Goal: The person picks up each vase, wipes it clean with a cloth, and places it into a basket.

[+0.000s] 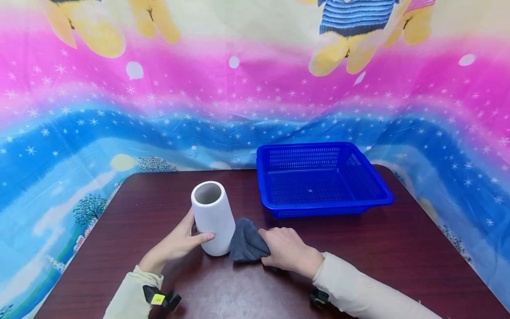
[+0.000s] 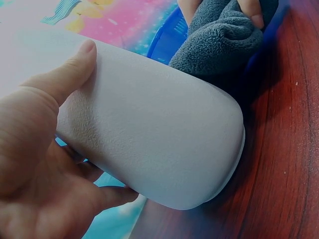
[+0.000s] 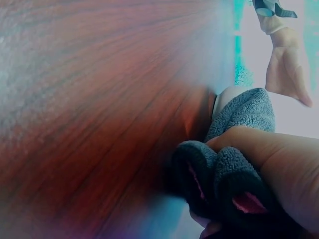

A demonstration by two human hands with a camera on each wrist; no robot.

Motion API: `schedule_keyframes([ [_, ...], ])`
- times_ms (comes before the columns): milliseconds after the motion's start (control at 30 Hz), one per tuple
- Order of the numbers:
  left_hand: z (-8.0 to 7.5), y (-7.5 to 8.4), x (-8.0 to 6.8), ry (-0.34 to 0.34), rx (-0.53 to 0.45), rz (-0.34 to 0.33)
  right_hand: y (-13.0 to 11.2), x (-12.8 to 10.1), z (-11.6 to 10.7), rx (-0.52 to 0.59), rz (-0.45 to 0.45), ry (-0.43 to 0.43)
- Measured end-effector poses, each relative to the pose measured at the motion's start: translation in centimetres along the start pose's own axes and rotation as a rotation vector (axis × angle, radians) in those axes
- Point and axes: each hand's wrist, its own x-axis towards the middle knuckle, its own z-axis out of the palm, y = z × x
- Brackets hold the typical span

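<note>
A white tapered vase (image 1: pixel 215 226) with a wide round mouth is near the middle of the table, its base at the tabletop. My left hand (image 1: pixel 179 241) grips it from the left, thumb (image 2: pixel 75 69) across its near side and fingers going round behind. Against the vase's lower right side is a bunched dark grey fluffy cloth (image 1: pixel 248 243). My right hand (image 1: pixel 290 249) holds this cloth from the right; the right wrist view shows its folds (image 3: pixel 234 174) bulging out past the fingers. Part of the cloth is hidden in the right palm.
Behind my right hand, a blue perforated plastic basket (image 1: pixel 322 206) sits at the back right of the dark red wooden table (image 1: pixel 159 195). A colourful printed curtain (image 1: pixel 223 102) hangs along the table's far side and both flanks.
</note>
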Motion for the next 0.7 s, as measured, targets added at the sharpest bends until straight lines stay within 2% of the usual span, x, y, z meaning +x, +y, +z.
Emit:
schedule_keyframes([
  [400, -0.05, -0.41, 0.13, 0.002, 0.007, 0.026, 0.48, -0.21, -0.33, 0.019, -0.004, 0.018],
  [700, 0.01, -0.44, 0.20, -0.003, -0.010, 0.019, 0.78, -0.64, -0.78, 0.027, 0.006, 0.018],
])
